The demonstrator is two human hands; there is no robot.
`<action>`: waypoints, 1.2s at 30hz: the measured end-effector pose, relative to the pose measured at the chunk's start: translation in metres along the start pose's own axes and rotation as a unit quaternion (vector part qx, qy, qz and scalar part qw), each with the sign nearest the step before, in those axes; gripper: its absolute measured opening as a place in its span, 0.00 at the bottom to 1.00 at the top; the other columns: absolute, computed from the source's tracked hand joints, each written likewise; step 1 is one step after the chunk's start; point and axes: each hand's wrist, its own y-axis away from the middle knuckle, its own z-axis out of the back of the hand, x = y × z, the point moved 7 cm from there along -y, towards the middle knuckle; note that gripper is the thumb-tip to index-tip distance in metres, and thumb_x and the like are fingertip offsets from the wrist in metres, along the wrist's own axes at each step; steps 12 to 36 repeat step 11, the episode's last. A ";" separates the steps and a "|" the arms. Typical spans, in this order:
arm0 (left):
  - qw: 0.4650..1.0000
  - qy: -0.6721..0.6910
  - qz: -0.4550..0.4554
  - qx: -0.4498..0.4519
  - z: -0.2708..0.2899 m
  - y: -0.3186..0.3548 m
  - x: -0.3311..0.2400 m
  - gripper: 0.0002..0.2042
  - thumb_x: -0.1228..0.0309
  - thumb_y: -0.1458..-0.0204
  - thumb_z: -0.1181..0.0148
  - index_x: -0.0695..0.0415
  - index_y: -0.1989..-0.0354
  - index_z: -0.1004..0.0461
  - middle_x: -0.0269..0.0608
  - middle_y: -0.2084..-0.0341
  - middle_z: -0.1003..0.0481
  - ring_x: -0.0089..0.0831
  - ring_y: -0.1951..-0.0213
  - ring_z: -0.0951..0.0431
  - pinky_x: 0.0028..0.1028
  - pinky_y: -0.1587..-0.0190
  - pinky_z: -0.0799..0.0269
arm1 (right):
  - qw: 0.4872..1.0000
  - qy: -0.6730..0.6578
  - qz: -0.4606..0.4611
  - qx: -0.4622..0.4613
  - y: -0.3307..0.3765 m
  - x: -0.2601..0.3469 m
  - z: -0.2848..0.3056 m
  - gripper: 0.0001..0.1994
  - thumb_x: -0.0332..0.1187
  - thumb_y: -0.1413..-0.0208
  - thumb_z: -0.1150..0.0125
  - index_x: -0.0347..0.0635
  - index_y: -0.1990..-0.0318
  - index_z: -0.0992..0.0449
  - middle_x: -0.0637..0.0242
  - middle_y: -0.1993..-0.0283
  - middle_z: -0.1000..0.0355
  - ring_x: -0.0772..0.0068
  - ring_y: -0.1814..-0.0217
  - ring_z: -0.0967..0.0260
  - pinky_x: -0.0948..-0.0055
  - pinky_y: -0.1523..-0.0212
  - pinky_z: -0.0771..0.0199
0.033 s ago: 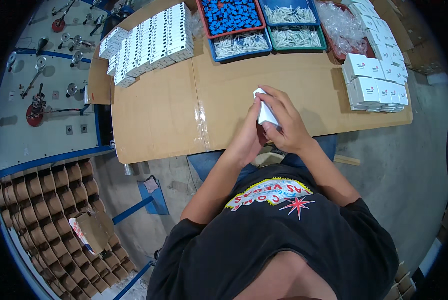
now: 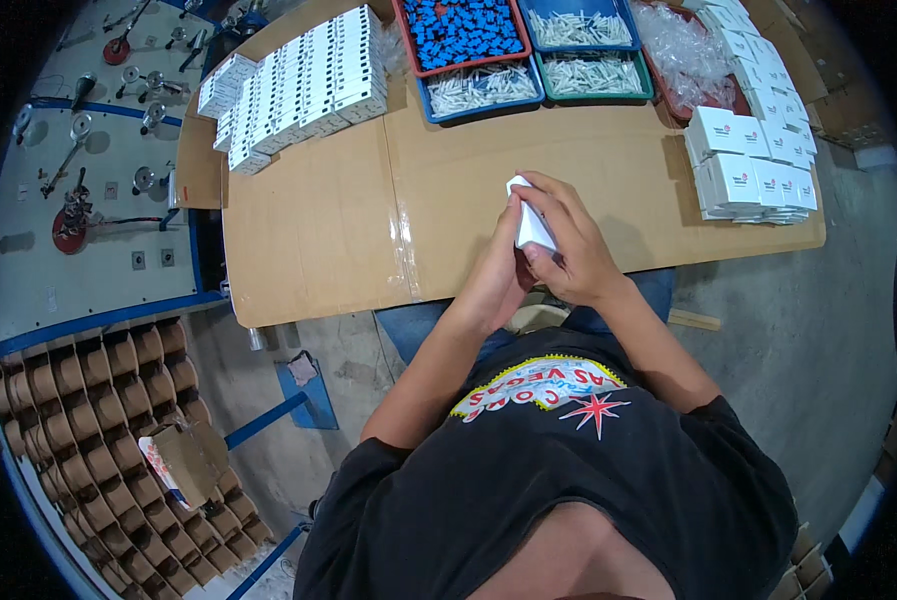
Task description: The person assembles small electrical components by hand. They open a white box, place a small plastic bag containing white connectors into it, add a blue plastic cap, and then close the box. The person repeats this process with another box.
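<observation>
Both my hands close round a small white box (image 2: pixel 535 229), held just above the near part of the cardboard-covered table (image 2: pixel 318 220). My left hand (image 2: pixel 498 265) wraps the box from its left side. From the right, my right hand (image 2: pixel 573 245) grips it, fingers over its far end and thumb near its close end. Part of the box is hidden by my fingers. At the right of the table stand stacked white boxes (image 2: pixel 736 180), with small printing on their faces. Rows of white boxes with dark marks (image 2: pixel 313 90) are packed at the far left.
Along the far edge sit a red tray of blue pieces (image 2: pixel 465 35), several trays of white pieces (image 2: pixel 483 88) and a tray of clear plastic bags (image 2: pixel 678 55). A metal panel with fittings (image 2: pixel 108 230) stands left, above cardboard dividers (image 2: pixel 98 400). A blue metal stand (image 2: pixel 303 395) is on the floor.
</observation>
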 end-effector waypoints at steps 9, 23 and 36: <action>0.998 0.020 -0.054 -0.037 -0.010 -0.001 0.002 0.31 0.40 0.31 0.59 0.55 0.34 0.38 0.39 0.48 0.28 0.30 0.44 0.26 0.33 0.40 0.30 | 1.000 -0.008 0.015 0.002 0.006 -0.013 -0.008 0.35 0.48 0.32 0.43 0.26 0.30 0.38 0.40 0.26 0.42 0.38 0.24 0.44 0.54 0.27 0.41; 0.997 0.015 -0.067 -0.019 -0.007 -0.005 0.006 0.32 0.40 0.31 0.58 0.54 0.32 0.41 0.40 0.45 0.30 0.31 0.41 0.27 0.33 0.37 0.33 | 1.000 -0.021 0.017 -0.007 0.008 -0.015 -0.009 0.34 0.48 0.31 0.44 0.27 0.30 0.38 0.42 0.25 0.42 0.38 0.23 0.46 0.55 0.26 0.42; 0.997 0.015 -0.067 -0.019 -0.007 -0.005 0.006 0.32 0.40 0.31 0.58 0.54 0.32 0.41 0.40 0.45 0.30 0.31 0.41 0.27 0.33 0.37 0.33 | 1.000 -0.021 0.017 -0.007 0.008 -0.015 -0.009 0.34 0.48 0.31 0.44 0.27 0.30 0.38 0.42 0.25 0.42 0.38 0.23 0.46 0.55 0.26 0.42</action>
